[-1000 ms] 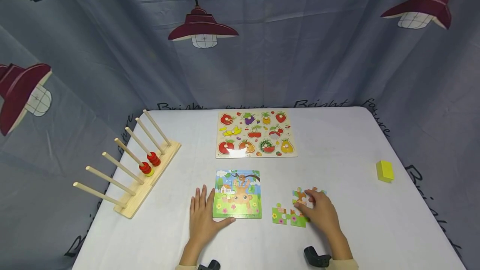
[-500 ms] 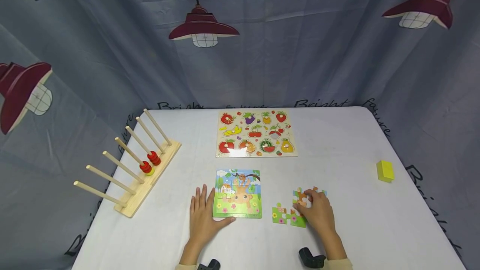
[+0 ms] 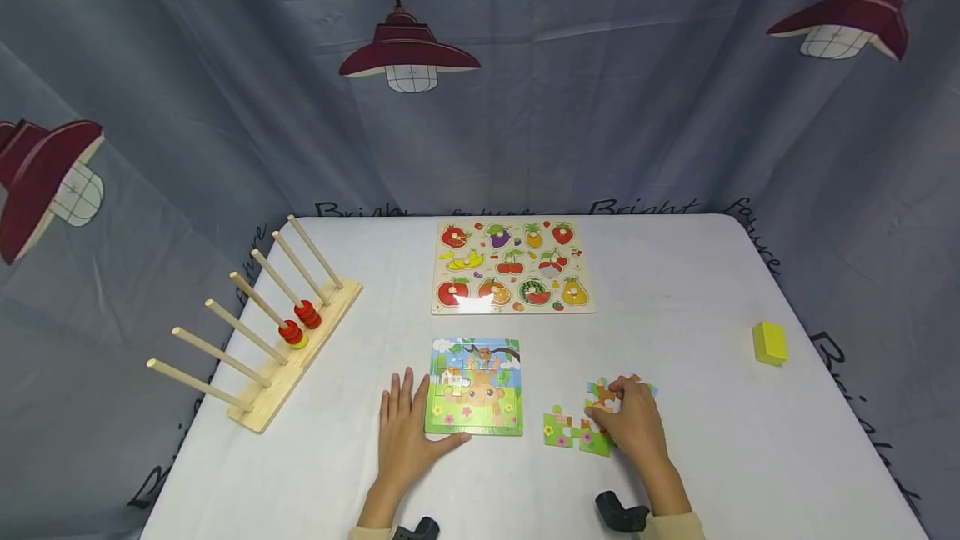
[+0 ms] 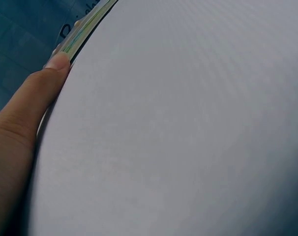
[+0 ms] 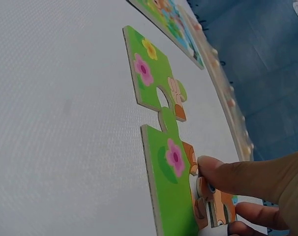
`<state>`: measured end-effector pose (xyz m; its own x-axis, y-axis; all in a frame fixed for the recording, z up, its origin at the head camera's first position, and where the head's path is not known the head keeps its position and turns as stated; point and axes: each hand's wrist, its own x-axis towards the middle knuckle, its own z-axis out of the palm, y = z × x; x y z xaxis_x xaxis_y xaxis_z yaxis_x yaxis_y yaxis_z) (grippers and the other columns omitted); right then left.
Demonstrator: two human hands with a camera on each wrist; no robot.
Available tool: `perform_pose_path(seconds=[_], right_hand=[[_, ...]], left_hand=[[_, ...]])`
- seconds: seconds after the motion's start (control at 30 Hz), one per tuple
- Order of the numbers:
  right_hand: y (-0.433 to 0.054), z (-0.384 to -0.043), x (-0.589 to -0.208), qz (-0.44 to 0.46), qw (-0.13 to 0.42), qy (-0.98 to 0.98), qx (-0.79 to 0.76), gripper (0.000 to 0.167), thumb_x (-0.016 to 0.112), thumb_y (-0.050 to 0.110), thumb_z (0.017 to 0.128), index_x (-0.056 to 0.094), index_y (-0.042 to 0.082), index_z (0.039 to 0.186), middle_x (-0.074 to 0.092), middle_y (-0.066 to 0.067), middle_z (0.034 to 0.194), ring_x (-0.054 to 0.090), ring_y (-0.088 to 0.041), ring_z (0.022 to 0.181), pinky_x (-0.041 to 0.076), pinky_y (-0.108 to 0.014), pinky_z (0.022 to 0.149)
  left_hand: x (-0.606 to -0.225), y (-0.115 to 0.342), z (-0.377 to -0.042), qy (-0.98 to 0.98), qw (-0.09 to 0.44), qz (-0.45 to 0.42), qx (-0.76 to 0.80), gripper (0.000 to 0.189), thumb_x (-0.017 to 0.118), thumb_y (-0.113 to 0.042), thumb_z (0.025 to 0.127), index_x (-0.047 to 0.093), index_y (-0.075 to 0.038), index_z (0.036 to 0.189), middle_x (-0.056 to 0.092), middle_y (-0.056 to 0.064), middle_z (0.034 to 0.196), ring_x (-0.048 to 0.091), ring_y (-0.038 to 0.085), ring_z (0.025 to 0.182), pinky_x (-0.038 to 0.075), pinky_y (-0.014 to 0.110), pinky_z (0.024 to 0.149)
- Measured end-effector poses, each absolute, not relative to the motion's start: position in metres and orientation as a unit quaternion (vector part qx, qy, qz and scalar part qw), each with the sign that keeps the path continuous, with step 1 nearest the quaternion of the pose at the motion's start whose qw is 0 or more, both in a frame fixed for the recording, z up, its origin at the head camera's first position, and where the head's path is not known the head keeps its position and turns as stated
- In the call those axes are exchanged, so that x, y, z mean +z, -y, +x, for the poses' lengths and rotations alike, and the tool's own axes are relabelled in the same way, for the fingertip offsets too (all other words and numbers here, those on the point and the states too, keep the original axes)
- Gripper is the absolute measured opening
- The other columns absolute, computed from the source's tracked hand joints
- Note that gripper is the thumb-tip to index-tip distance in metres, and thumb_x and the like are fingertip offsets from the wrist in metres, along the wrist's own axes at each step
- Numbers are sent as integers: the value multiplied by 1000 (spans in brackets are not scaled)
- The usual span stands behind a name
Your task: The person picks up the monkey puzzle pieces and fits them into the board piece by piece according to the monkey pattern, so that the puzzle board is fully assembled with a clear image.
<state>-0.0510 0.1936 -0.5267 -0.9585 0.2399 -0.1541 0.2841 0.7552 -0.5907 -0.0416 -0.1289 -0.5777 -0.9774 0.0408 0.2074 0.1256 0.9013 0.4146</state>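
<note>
My left hand lies flat with straight fingers along the left side of a square jigsaw puzzle board. Its thumb touches the board's front edge, as the left wrist view also shows. To the right, my right hand pinches an orange-brown jigsaw piece between thumb and fingers, low over the table. Just in front of it, a green piece with a pink flower sits beside another green piece with yellow and pink flowers; their edges meet at a tab. More of the pieces are partly hidden under the right hand.
Behind the puzzle board lies a wooden fruit puzzle. A slanting wooden peg rack with red and yellow rings stands on the left. A yellow block is near the table's right edge.
My right hand has shifted slightly left and its wrist has turned a little. The pieces under it have moved slightly right and tilted. The left hand stays put.
</note>
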Motion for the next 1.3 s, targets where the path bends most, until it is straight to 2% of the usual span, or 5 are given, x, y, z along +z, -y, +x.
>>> perform_pose_path(seconds=[0.27,0.4,0.57,0.87,1.3], right_hand=[[-192,-50,-528,141,35,-935,-323,51,75,19,70,52,-7,107,49,-23,107,50,-33,96,44,-46,81],[-191,-51,-528,140,31,-931,-335,52,74,16,70,50,-6,110,48,-21,106,50,-29,92,45,-37,74],[-189,-52,-530,148,21,-923,-355,57,74,13,69,48,-4,116,50,-16,99,49,-21,82,37,-23,60],[-190,-51,-528,152,12,-923,-355,50,65,15,80,47,-4,123,53,-8,70,43,-11,54,32,-22,44],[-182,-53,-525,158,29,-881,-445,39,61,19,86,52,3,121,64,-11,87,47,-3,55,40,-18,45]], left_hand=[[-579,129,-42,970,107,-45,-212,111,60,-79,53,38,-10,138,27,18,147,17,37,138,12,49,112],[-578,129,-42,971,103,-45,-213,111,60,-79,54,37,-10,138,26,18,148,16,37,138,11,49,112],[-578,129,-42,970,100,-42,-217,111,61,-78,54,37,-10,138,26,18,148,16,37,139,11,49,112],[-577,129,-41,972,77,-33,-220,112,59,-79,54,34,-13,140,22,15,150,12,34,140,9,48,113],[-578,129,-41,970,98,-40,-219,111,61,-78,54,36,-11,139,25,17,148,16,37,139,11,49,112]])
